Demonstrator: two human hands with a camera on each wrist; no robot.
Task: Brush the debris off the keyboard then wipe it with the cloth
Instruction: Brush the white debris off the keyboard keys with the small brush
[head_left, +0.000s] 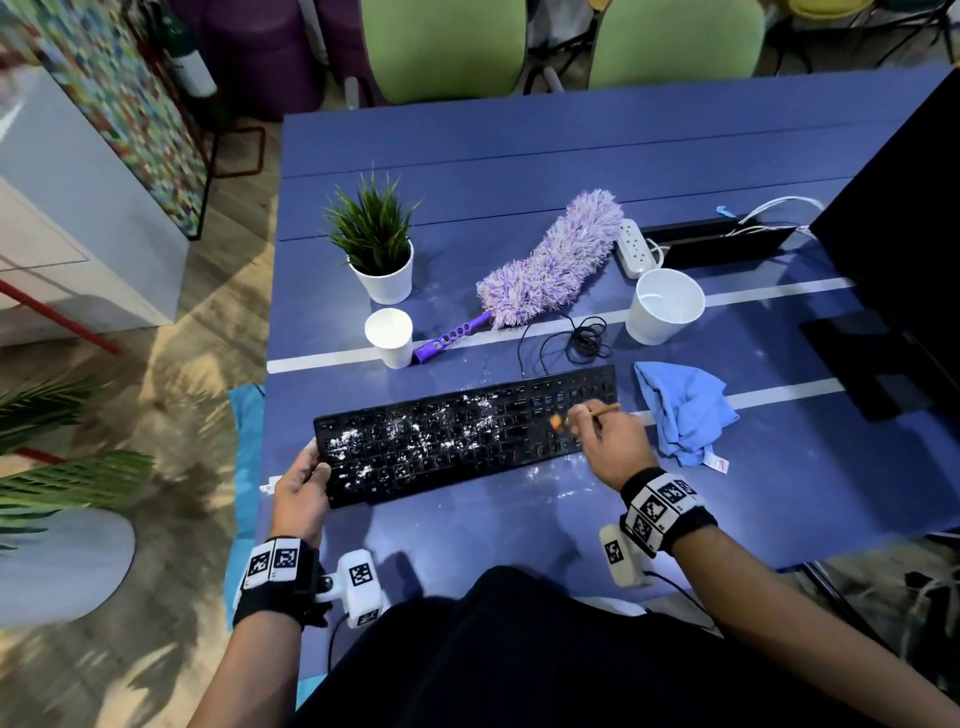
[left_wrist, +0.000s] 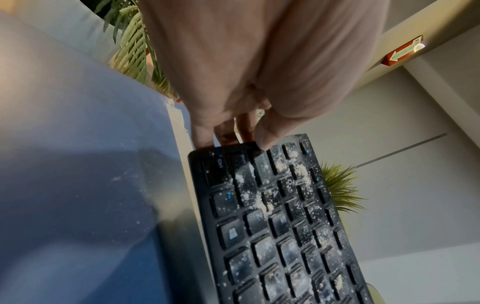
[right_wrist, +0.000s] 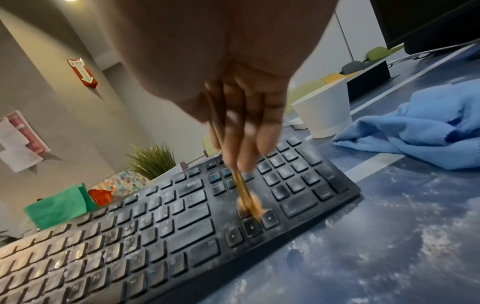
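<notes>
A flat black plastic keyboard (head_left: 467, 434) lies slightly askew on the smooth blue table (head_left: 519, 156), its low square keys speckled with clumps of white powder (head_left: 415, 436) that sit thickest over the left and middle rows, while the number pad end looks only faintly dusty. The left hand (head_left: 301, 486) grips the keyboard's left end, thumb laid on the top edge by the corner keys and fingers curled under the rim, as the left wrist view shows. The right hand (head_left: 610, 439) pinches a thin wooden-handled brush (head_left: 587, 414) between thumb and fingertips, and its short orange bristle tuft presses onto the keys by the arrow cluster; it is blurred in the right wrist view. A crumpled soft blue cloth (head_left: 683, 415) rests just beside the keyboard's right end, apart from both hands. Fine white dust streaks the tabletop near the front edge of the keyboard. Behind it lie a shaggy purple-and-white duster (head_left: 550, 260) with a perforated purple handle, two white paper cups (head_left: 389, 338), a spiky green plant in a white pot (head_left: 382, 249), a coiled black cable (head_left: 582, 338) and a white power strip (head_left: 634, 247)
</notes>
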